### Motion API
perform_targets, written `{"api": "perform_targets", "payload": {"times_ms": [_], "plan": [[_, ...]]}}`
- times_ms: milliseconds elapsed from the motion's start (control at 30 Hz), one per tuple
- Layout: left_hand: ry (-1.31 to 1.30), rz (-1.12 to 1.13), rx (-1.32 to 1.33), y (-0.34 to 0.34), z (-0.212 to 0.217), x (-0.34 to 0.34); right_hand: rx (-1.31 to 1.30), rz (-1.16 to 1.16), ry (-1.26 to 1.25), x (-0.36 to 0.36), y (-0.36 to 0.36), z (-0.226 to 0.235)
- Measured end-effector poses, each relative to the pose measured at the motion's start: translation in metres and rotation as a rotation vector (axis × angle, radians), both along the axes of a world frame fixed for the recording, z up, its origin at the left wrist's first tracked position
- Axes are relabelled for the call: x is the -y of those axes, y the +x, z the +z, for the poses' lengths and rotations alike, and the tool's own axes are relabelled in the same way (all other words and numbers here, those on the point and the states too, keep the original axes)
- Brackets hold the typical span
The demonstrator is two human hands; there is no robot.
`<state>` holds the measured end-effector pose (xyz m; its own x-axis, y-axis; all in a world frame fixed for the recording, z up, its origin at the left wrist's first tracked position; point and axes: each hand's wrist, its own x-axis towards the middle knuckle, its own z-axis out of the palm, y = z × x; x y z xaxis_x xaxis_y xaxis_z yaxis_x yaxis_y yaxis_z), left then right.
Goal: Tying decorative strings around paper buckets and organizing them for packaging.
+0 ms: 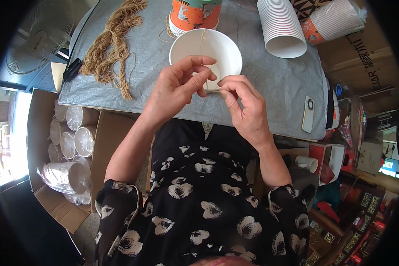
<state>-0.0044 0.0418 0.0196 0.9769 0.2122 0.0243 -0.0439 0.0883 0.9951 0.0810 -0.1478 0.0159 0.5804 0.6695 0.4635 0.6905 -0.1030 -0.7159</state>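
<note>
A white paper bucket [228, 48] sits at the table's near middle, its open mouth toward me. A thin tan string [203, 39] crosses its far rim and runs down inside toward my fingers. My left hand [179, 86] is over the near rim, thumb and fingers closed in a pinch on the string. At the near rim on the right, my right hand [247, 104] is closed too, thumb and index fingertip pressed together. What those right fingertips hold is too fine to make out.
A printed orange and green bucket stack [195, 17] stands just behind. A bundle of tan strings [113, 44] and a black clip-like object [72, 70] lie left. Nested white buckets [283, 31] and a white phone-like object [308, 114] are right. A carton [103, 146] of wrapped buckets stands lower left.
</note>
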Motion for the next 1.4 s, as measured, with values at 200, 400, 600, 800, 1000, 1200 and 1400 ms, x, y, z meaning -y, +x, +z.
{"api": "perform_targets", "payload": {"times_ms": [200,400,600,800,1000,1200,1400], "plan": [[0.199,0.054,0.187,0.009,-0.003,0.016,0.1,0.05,0.032,-0.004,0.0,0.025],[-0.041,-0.121,0.172,0.007,-0.004,0.018,0.108,0.103,0.035,-0.013,0.007,0.031],[-0.092,-0.092,0.123,0.001,0.002,0.012,-0.341,0.159,0.056,-0.015,0.022,0.027],[-0.003,-0.133,0.161,-0.004,0.009,0.004,-0.487,0.257,-0.014,-0.016,0.024,0.035],[-0.068,-0.126,0.098,-0.003,0.0,0.001,-0.352,0.153,-0.098,-0.01,0.03,0.036],[0.034,-0.163,0.047,0.006,-0.01,-0.002,-0.361,0.146,-0.07,-0.007,0.033,0.034],[0.011,-0.146,0.027,0.01,-0.007,-0.007,-0.638,0.202,-0.078,0.0,0.051,0.031]]}}
